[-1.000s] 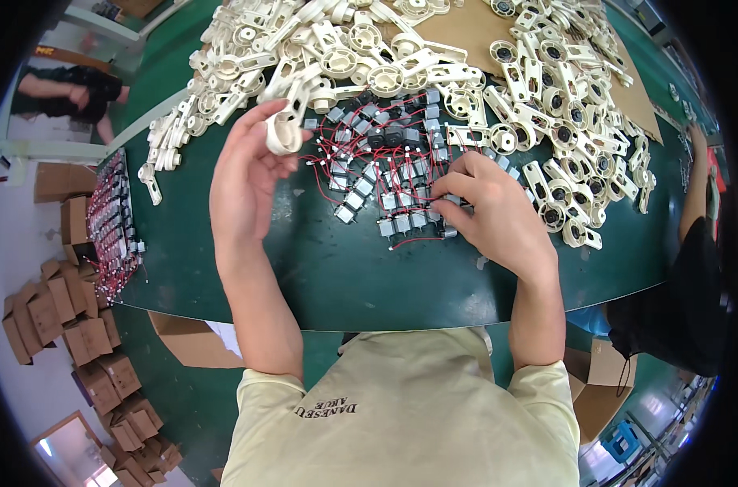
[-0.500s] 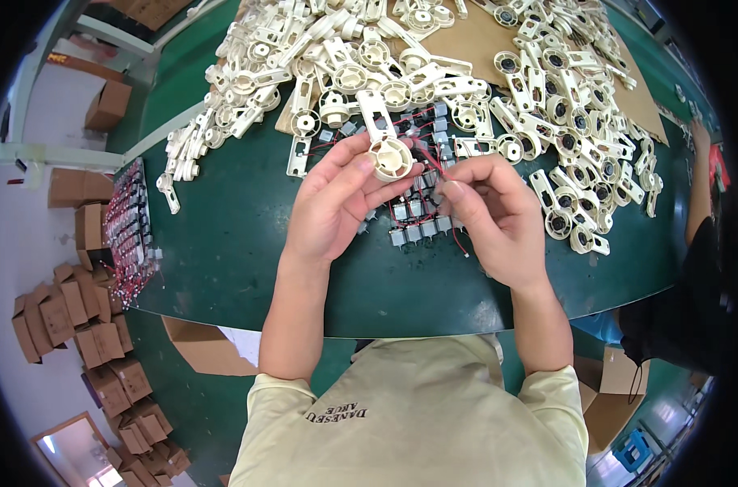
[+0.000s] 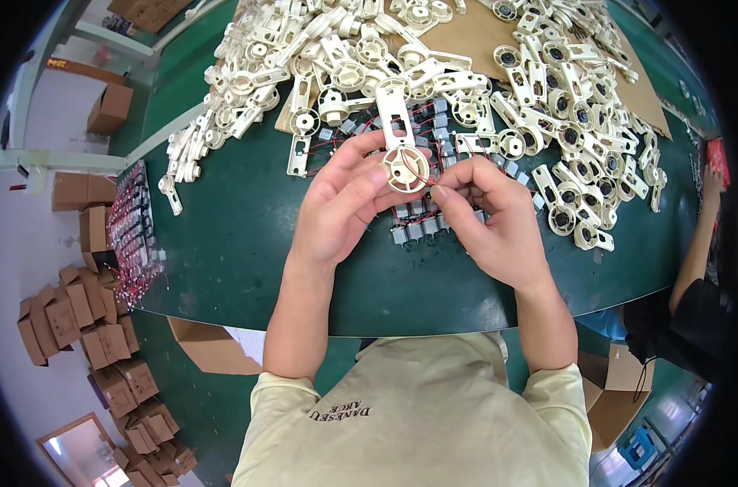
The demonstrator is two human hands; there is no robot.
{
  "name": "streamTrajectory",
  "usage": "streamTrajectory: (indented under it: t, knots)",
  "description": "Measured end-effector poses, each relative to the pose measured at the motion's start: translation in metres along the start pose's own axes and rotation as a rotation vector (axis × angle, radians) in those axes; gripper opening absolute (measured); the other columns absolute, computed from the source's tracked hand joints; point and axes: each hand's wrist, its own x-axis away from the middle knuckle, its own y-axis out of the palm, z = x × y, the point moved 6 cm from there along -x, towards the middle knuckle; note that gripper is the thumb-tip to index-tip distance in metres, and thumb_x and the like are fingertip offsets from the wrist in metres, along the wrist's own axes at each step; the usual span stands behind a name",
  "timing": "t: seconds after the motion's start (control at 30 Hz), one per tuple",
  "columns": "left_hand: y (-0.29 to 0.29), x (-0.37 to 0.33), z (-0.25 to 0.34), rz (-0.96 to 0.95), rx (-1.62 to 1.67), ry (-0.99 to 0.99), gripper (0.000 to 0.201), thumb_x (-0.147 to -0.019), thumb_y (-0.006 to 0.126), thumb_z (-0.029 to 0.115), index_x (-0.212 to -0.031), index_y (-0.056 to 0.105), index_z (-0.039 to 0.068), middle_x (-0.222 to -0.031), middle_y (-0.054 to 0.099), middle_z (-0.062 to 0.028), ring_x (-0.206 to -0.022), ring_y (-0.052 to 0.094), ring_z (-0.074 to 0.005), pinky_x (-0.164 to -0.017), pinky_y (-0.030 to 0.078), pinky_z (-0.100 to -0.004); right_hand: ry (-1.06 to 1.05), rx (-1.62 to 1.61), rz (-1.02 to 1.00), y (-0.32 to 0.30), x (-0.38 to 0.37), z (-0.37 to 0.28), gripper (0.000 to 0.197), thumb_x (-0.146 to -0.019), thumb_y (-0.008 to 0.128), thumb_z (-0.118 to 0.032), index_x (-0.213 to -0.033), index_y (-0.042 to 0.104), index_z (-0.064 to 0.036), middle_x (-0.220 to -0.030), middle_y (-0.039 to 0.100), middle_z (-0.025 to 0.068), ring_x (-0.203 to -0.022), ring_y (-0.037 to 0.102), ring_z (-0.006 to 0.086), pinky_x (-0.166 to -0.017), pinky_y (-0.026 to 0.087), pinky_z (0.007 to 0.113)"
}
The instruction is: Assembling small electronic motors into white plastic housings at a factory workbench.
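Note:
My left hand [image 3: 342, 197] grips a cream plastic housing [image 3: 405, 169], a round spoked cup with a flat slotted arm that points away from me. Thin red wires [image 3: 418, 166] cross the cup's face and lead to my right hand [image 3: 496, 217], whose thumb and forefinger pinch them just right of the cup. Whether a motor sits inside the housing cannot be made out. Beneath and beyond my hands, small grey motors [image 3: 415, 232] with red wires lie in rows on the green table [image 3: 369, 300].
Cream housings [image 3: 255, 73] are heaped at the far left, and others with dark centres [image 3: 572, 138] lie at the right. Cardboard [image 3: 458, 40] lies under the piles. More wired motors [image 3: 133, 235] rest at the left edge. A co-worker's arm [image 3: 700, 219] is at far right.
The housing has moved slightly right and toward me, its spoked face now turned up to view. The red wires now run across that face, with my right hand still pinching them.

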Motion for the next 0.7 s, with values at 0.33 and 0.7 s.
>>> streamTrajectory:
  t: [0.33, 0.7]
  knots:
    - [0.001, 0.001, 0.008, -0.017, -0.058, 0.076, 0.041, -0.099, 0.046, 0.011, -0.138, 0.041, -0.001, -0.133, 0.051, -0.0322, -0.121, 0.057, -0.0369, -0.100, 0.051, -0.0478, 0.098, 0.053, 0.049, -0.004, -0.002, 0.004, 0.006, -0.090, 0.067, -0.006, -0.090, 0.063, -0.0012, -0.072, 0.064, 0.0015, -0.059, 0.055, 0.0057, -0.054, 0.045, 0.023]
    - [0.001, -0.003, 0.010, 0.118, -0.262, 0.195, 0.038, -0.094, 0.051, -0.004, -0.131, 0.043, 0.000, -0.131, 0.055, -0.0274, -0.120, 0.059, -0.0314, -0.101, 0.050, -0.0439, 0.244, -0.067, -0.152, -0.003, -0.001, 0.011, 0.021, -0.096, 0.060, -0.007, -0.116, 0.064, -0.0023, -0.099, 0.066, 0.0053, -0.084, 0.061, 0.0108, -0.077, 0.049, 0.025]
